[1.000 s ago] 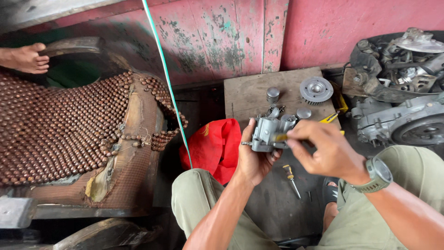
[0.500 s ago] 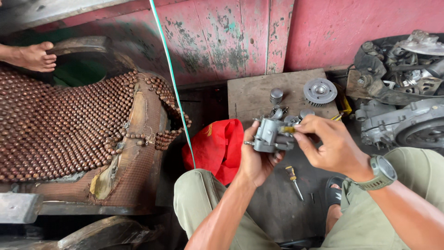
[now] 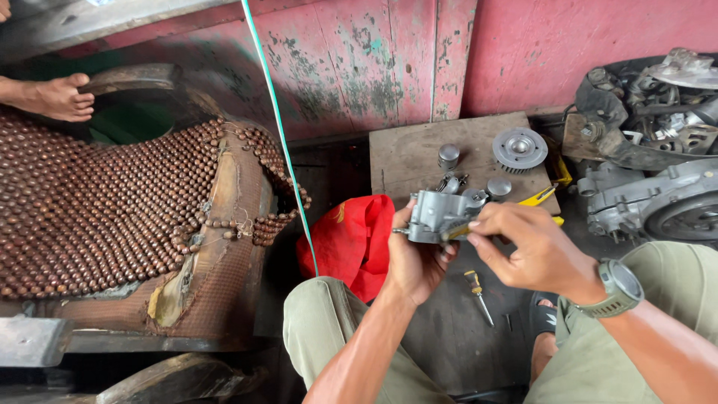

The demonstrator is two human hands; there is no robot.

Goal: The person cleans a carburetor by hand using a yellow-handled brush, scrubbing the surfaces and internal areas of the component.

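Note:
My left hand point(image 3: 413, 258) grips a small grey metal engine part point(image 3: 436, 215) from below, held up above my knees. My right hand point(image 3: 527, 247), with a grey watch on its wrist, pinches a yellow-handled tool point(image 3: 458, 230) whose tip is pressed against the side of that part. Below the hands a small screwdriver point(image 3: 476, 293) lies on the dark floor. A red cloth bag point(image 3: 350, 241) sits just left of my left hand.
A wooden board point(image 3: 407, 157) holds a toothed gear point(image 3: 519, 149) and small metal cylinders point(image 3: 449, 156). An engine block point(image 3: 654, 187) lies at right. A brown beaded seat cover point(image 3: 97, 209) fills the left, with another person's foot point(image 3: 60, 97) on it. A green cord point(image 3: 280, 127) hangs down.
My hands and the metal part have held nearly the same place; the right hand has shifted slightly on the tool. The camera view moved a little.

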